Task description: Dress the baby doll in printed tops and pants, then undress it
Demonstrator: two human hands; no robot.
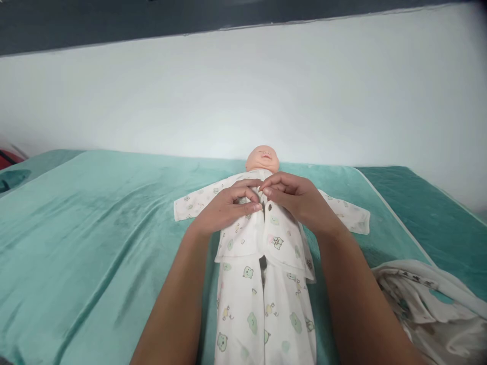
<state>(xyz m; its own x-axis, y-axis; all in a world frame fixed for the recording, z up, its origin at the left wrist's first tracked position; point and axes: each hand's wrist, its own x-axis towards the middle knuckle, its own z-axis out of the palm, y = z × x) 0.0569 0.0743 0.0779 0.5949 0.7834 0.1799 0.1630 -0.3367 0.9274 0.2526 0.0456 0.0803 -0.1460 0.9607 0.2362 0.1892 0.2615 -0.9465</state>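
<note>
A baby doll (262,158) lies on its back, head away from me, sleeves spread to both sides. It is dressed in a white baby jacket (241,238) and matching trousers (243,309), printed with green bears and clouds. Over the chest, my left hand (238,200) pinches one front edge of the jacket between thumb and fingers. Close beside it, my right hand (291,192) is closed on the opposite front edge near the top of the opening. The fingers hide the fastening there. Below them the two front edges hang slightly apart.
A light green blanket (95,213) with a few creases lies under the doll, over a darker green cover (426,197). At the lower right is a crumpled white cloth (437,289). A white wall (228,91) rises behind the doll's head.
</note>
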